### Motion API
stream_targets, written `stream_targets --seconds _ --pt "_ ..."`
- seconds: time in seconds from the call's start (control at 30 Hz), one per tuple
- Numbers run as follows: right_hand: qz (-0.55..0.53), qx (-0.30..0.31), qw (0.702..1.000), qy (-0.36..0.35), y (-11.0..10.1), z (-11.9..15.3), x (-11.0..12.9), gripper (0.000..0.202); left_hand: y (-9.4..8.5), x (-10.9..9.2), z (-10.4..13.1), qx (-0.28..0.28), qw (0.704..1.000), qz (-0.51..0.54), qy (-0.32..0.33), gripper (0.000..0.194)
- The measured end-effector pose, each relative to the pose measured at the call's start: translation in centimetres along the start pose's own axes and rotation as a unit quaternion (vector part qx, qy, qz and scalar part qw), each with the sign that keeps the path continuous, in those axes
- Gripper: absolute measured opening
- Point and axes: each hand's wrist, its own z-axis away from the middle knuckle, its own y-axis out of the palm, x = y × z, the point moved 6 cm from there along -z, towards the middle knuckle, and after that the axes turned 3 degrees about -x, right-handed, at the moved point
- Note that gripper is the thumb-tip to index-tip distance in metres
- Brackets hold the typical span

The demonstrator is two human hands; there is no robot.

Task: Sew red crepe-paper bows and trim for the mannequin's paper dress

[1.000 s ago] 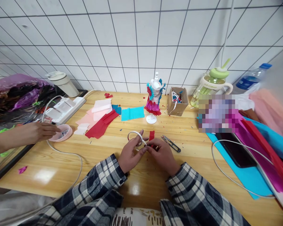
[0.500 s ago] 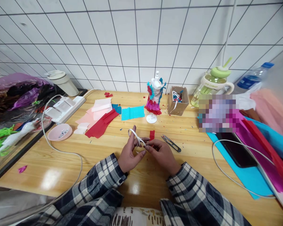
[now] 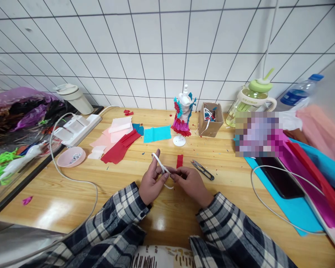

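A narrow white strip [image 3: 160,162] is looped around the raised index finger of my left hand [image 3: 152,183]. My left thumb pinches it where its parts cross, and a loose end curls below. The fingertips of my right hand [image 3: 191,184] are closed on the same strip, meeting the left fingers. Beyond the hands, a small white dress form [image 3: 185,102] stands upright on a round base, dressed in red, magenta and teal crepe pieces. A small red crepe piece [image 3: 179,161] and black thread snips [image 3: 202,170] lie on the table just past my right hand.
A cardboard box [image 3: 211,120] of scraps stands right of the form. To the left lie a cyan piece [image 3: 157,134], red crepe [image 3: 121,147], a pink bowl [image 3: 71,157] and a power strip [image 3: 82,128]. A phone [image 3: 280,178], cable and bottle [image 3: 249,102] are at right.
My left thumb has pressed down onto the strip's crossing, and a loose end now hangs out below it. Both hands remain in nearly the same place.
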Motion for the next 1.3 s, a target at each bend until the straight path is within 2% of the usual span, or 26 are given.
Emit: stream_targets --seconds 0.1,0.17,0.23,0.3,0.4,0.47,0.77,0.9,1.07,1.3 --pt "0.018 -0.011 1.0 -0.023 -0.1 0.1 0.3 0.02 -0.1 0.2 -0.2 -0.019 1.0 -0.011 -0.017 0.084" --pt "0.045 -0.058 0.996 -0.056 -0.8 0.3 0.8 0.014 -0.2 0.5 -0.3 -0.025 0.999 -0.024 -0.027 0.085" --pt "0.07 -0.113 0.986 -0.105 -1.6 0.6 1.6 0.017 -0.3 0.7 -0.2 -0.029 0.998 -0.037 -0.036 0.086" --pt "0.091 -0.139 0.974 -0.154 -2.0 0.9 2.5 0.018 -0.4 1.1 -0.2 -0.029 0.997 -0.052 -0.05 0.087" --pt "0.115 -0.116 0.966 -0.201 -1.8 1.2 3.4 0.012 -0.2 1.4 -0.2 -0.021 0.995 -0.057 -0.073 0.088" --pt "0.121 -0.1 0.965 -0.212 -1.7 1.2 3.7 0.015 -0.1 1.4 -0.2 -0.019 0.995 -0.033 -0.089 0.09" --pt "0.145 -0.044 0.953 -0.263 -1.1 1.4 3.9 0.02 -0.7 0.9 -0.7 -0.064 0.988 0.036 -0.138 0.095" --pt "0.149 -0.055 0.952 -0.261 -1.2 1.4 3.7 0.019 -0.6 1.4 -0.8 -0.071 0.979 0.112 -0.157 0.094" --pt "0.148 -0.067 0.951 -0.263 -1.3 1.4 3.6 0.012 0.0 1.8 -0.7 -0.06 0.954 0.22 -0.196 0.087" --pt "0.135 -0.101 0.95 -0.265 -1.6 1.4 3.6 0.009 0.5 1.4 -0.7 -0.016 0.943 0.279 -0.181 0.081"
